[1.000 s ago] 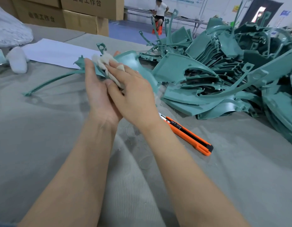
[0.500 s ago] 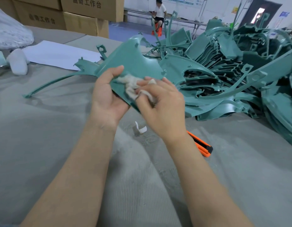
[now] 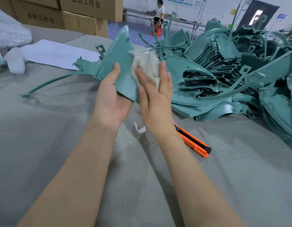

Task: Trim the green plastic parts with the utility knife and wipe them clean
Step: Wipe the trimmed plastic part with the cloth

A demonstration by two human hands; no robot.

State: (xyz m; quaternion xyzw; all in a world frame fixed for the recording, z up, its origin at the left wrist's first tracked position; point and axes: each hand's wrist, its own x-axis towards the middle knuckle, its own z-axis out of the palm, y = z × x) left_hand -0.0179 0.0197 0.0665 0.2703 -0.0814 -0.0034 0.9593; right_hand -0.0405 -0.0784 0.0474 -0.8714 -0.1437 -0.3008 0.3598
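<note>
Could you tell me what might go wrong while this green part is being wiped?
The utility knife lies on the cloth-covered table just beside the right forearm; its blade end is hidden, so a backward sweep might catch it. The left hand only cradles the green part at its lower edge while the right hand presses the rag on it, so it could slip. The pile of parts sits close and could be knocked.

the green plastic part [image 3: 119,63] looked smooth and faintly glossy — the rag [image 3: 147,66] on it was fluffy, off-white cloth. the worktop [image 3: 43,136] wore matt, ribbed grey fabric — the utility knife [image 3: 193,141] was orange plastic.
</note>
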